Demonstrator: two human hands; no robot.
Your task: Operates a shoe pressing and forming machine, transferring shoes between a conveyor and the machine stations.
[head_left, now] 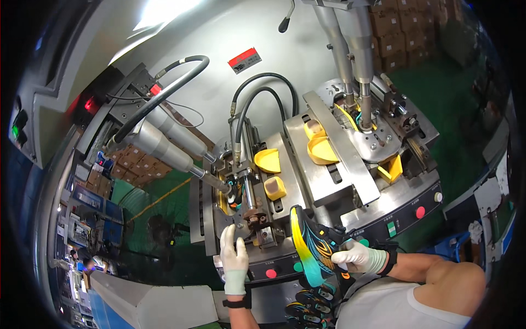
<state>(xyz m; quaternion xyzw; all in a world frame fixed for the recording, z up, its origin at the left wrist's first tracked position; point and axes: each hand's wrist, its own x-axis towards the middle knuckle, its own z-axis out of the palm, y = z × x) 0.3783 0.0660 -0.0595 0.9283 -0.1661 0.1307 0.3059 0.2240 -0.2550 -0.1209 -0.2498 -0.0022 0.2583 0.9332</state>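
Observation:
My right hand (pixel 355 256), in a white glove, is closed on a sneaker (pixel 313 247). The sneaker has a dark patterned upper and a sole fading from yellow to teal, and it is held tilted, toe up, with the sole facing left. My left hand (pixel 234 257), also gloved, is raised with its fingers stretched, holding nothing. It is beside the left station of a metal press (pixel 264 241); whether it touches the metal I cannot tell. Under that station's slanted ram (pixel 211 181) a dark shoe (pixel 234 194) is partly hidden by the clamp parts.
Yellow pads (pixel 267 160) lie on the metal plates, with another pad (pixel 322 150) farther right. Several dark shoes (pixel 311 307) sit below the held sneaker. Push buttons, including a red one (pixel 420 212), line the machine front. Black hoses (pixel 263 90) arch behind.

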